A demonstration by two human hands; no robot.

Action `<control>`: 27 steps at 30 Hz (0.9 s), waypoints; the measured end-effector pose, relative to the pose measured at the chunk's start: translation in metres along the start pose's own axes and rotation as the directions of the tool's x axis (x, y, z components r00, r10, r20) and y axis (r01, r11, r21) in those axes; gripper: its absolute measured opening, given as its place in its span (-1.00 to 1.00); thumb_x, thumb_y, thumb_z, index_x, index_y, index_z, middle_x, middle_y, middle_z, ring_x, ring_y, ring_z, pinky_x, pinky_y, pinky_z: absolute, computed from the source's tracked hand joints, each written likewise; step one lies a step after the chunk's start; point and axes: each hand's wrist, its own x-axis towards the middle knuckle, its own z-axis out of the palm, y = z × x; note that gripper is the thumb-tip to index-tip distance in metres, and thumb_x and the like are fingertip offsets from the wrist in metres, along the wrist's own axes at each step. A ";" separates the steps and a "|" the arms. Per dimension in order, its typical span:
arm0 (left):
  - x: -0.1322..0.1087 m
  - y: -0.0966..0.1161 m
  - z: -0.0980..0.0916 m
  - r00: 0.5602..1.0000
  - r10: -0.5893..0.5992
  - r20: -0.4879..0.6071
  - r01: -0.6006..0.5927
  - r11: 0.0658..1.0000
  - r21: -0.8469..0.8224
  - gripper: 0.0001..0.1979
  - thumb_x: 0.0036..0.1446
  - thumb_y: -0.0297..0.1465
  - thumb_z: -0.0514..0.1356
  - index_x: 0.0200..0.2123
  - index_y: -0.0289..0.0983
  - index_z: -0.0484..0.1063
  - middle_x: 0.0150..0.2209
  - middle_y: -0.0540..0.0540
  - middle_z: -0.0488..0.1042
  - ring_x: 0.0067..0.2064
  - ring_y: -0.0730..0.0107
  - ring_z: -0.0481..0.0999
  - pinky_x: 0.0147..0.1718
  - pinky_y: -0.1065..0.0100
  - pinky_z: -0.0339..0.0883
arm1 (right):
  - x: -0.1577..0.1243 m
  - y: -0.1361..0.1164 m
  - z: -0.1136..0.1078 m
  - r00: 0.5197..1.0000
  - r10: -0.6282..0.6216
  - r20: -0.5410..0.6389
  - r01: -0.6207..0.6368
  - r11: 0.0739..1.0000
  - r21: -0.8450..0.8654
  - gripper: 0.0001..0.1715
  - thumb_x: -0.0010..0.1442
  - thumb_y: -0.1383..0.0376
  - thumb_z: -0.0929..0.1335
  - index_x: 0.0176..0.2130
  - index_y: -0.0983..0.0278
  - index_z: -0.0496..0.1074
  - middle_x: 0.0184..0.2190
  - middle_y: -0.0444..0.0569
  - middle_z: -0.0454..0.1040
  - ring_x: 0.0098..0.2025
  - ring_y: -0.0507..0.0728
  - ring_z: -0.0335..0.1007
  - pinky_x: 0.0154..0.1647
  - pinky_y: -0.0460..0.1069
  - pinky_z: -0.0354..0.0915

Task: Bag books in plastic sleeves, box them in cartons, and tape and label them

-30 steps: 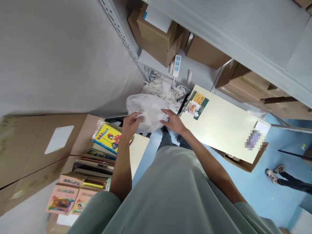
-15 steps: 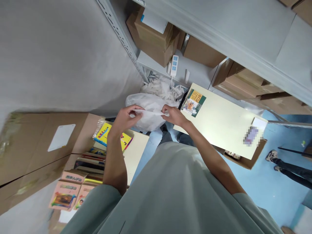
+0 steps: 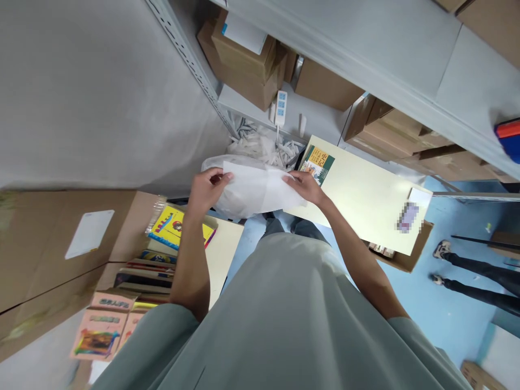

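A thin white sheet, which looks like paper with a crease down its middle, is stretched between my two hands. My left hand pinches its left edge between thumb and fingers. At the opposite edge, my right hand grips it the same way. Just beneath the sheet sits a translucent white plastic bag, partly covered by it. White scraps and strips are heaped behind the bag. To the right lies a green and yellow printed booklet, close to my right hand.
The booklet lies on a cream tabletop. Left are a yellow book, several books in a row and a large cardboard carton. Shelving ahead holds brown boxes and a power strip. Another person's legs show at right.
The sheet, bunched and narrow before, is now spread out flat and wide. My hands have moved farther apart. The whole view has shifted slightly.
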 end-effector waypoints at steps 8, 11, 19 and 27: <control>0.018 -0.018 0.008 0.994 -0.112 0.014 0.113 0.991 -0.075 -0.55 0.17 -0.17 0.34 0.09 -0.18 0.48 -0.46 0.08 0.48 -0.35 0.29 0.52 -0.26 0.33 0.44 | -0.026 0.021 -0.025 0.928 0.199 -0.316 -0.075 0.928 0.364 -0.42 0.11 -0.21 0.54 -0.17 0.19 0.53 -0.20 -0.01 0.63 -0.04 0.26 0.55 0.02 0.14 0.50; 0.025 -0.024 0.019 0.978 -0.125 0.169 0.164 0.957 -0.241 -0.58 0.10 -0.14 0.35 -0.01 -0.17 0.52 -0.51 0.09 0.43 -0.47 0.37 0.43 -0.39 0.35 0.38 | -0.047 0.027 -0.043 0.864 0.288 -0.412 -0.087 0.893 0.442 -0.48 0.06 -0.10 0.53 -0.14 0.19 0.55 -0.15 0.04 0.67 0.05 0.31 0.58 0.13 0.19 0.52; 0.034 -0.007 0.066 0.760 -0.225 0.610 0.505 0.795 -0.335 -0.60 0.01 -0.03 0.37 -0.35 -0.27 0.53 -0.27 -0.35 0.70 -0.32 0.20 0.63 -0.33 0.24 0.48 | -0.115 0.034 -0.087 0.714 0.336 -0.614 0.000 0.877 0.480 -0.59 0.02 0.10 0.50 -0.12 0.17 0.56 -0.08 0.07 0.70 0.15 0.34 0.58 0.27 0.25 0.49; 0.012 0.042 0.123 0.706 -0.082 0.703 0.312 0.927 -0.206 -0.40 0.06 0.23 0.41 -0.42 -0.23 0.58 -0.34 -0.22 0.66 -0.28 0.14 0.65 -0.21 0.16 0.55 | -0.170 0.076 -0.127 0.492 0.434 -0.755 0.045 0.853 0.520 -0.69 0.00 0.06 0.54 -0.34 0.18 0.51 -0.25 -0.01 0.65 0.01 0.26 0.59 0.13 0.14 0.51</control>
